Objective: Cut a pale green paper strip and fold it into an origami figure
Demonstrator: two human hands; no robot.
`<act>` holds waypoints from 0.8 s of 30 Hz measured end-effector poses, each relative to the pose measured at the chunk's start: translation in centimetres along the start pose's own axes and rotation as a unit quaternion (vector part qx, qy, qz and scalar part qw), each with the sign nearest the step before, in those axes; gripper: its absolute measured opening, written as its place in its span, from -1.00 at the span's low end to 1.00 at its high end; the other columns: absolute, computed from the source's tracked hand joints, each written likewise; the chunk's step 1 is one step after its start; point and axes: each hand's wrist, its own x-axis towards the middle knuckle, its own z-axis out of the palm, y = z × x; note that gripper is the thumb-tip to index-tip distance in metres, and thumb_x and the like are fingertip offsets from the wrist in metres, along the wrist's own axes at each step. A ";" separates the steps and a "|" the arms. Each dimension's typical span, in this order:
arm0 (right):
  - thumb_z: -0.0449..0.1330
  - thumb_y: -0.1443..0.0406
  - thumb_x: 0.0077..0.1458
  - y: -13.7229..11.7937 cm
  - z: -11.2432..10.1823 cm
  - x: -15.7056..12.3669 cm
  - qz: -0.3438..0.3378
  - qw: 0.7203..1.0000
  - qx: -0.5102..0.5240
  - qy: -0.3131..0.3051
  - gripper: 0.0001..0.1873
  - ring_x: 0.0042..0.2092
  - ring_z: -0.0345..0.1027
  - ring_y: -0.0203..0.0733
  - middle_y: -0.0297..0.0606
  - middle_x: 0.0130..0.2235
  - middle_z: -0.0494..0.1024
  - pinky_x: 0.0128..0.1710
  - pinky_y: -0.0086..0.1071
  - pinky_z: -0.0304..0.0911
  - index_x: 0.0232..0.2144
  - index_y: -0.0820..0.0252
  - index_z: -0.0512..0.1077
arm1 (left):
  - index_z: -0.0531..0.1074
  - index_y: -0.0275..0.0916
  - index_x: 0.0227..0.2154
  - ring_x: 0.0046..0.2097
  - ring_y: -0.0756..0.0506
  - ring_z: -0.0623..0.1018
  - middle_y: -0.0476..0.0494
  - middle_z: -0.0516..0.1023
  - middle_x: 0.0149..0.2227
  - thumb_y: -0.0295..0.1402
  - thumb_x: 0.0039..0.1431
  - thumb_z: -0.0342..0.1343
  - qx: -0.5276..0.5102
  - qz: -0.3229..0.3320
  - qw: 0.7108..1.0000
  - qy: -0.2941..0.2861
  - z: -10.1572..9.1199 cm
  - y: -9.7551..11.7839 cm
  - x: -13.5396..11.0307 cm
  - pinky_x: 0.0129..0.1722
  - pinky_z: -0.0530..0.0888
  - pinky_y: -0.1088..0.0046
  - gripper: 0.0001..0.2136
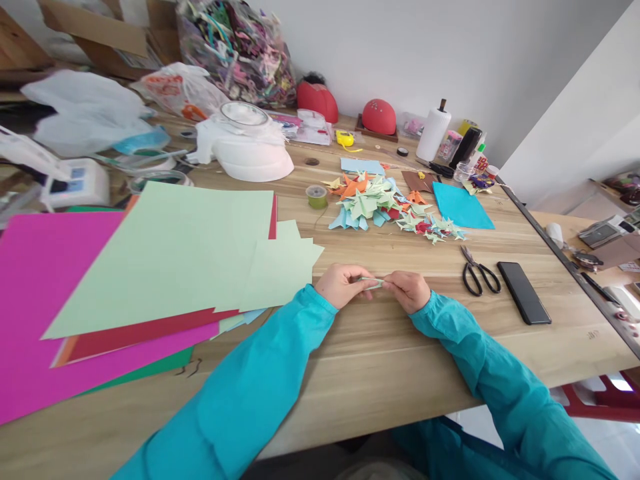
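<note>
My left hand and my right hand meet over the middle of the wooden table. Between their fingertips is a small folded piece of pale green paper, pinched at its left end by the left hand and at its right end by the right. Fingers cover much of it, so its exact shape is hidden. Close to my left wrist lie pale green paper squares. Beyond my hands is a pile of folded paper cranes in green, orange, blue and red.
Large coloured sheets cover the table's left side. Black-handled scissors and a phone lie to the right. Behind are a blue sheet, a thread spool, a yellow tape measure and a red pincushion.
</note>
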 end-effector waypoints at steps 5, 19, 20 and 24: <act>-0.08 0.26 0.19 -0.1 0.0 0.0 -0.010 1.000 0.005 0.004 -0.70 -0.49 0.24 -0.33 -0.27 -0.54 0.38 -0.47 -0.49 0.20 -0.42 0.25 0.39 | 0.52 -0.33 -0.52 -0.57 -0.01 0.48 -0.11 0.54 -0.62 -0.19 -0.14 0.21 -0.031 -0.003 1.000 0.000 0.0 0.0 0.0 -0.51 0.46 0.51 -0.74; -0.10 0.28 0.20 -0.1 0.1 0.0 -0.041 0.997 -0.054 0.026 -0.71 -0.51 0.19 -0.32 -0.27 -0.56 0.35 -0.49 -0.47 0.17 -0.39 0.25 0.38 | 0.51 -0.32 -0.58 -0.55 -0.03 0.51 -0.08 0.55 -0.61 -0.19 -0.16 0.22 -0.107 -0.013 0.994 -0.021 -0.5 1.0 0.0 -0.48 0.50 0.48 -0.75; -0.10 0.28 0.20 -0.1 0.1 -0.1 -0.039 0.997 -0.056 0.025 -0.71 -0.51 0.19 -0.32 -0.27 -0.56 0.35 -0.48 -0.47 0.17 -0.39 0.25 0.38 | 0.51 -0.32 -0.56 -0.53 -0.04 0.51 -0.09 0.56 -0.58 -0.18 -0.12 0.19 -0.103 -0.008 0.994 -0.029 -0.6 1.0 0.0 -0.47 0.50 0.47 -0.75; -0.09 0.29 0.20 0.0 0.1 -0.1 -0.048 0.996 -0.074 0.027 -0.72 -0.51 0.21 -0.30 -0.26 -0.56 0.36 -0.48 -0.47 0.17 -0.38 0.26 0.38 | 0.54 -0.31 -0.48 -0.43 -0.05 0.53 -0.10 0.58 -0.49 -0.22 -0.06 0.15 -0.006 0.053 0.999 -0.007 -0.6 0.5 0.1 -0.40 0.48 0.49 -0.77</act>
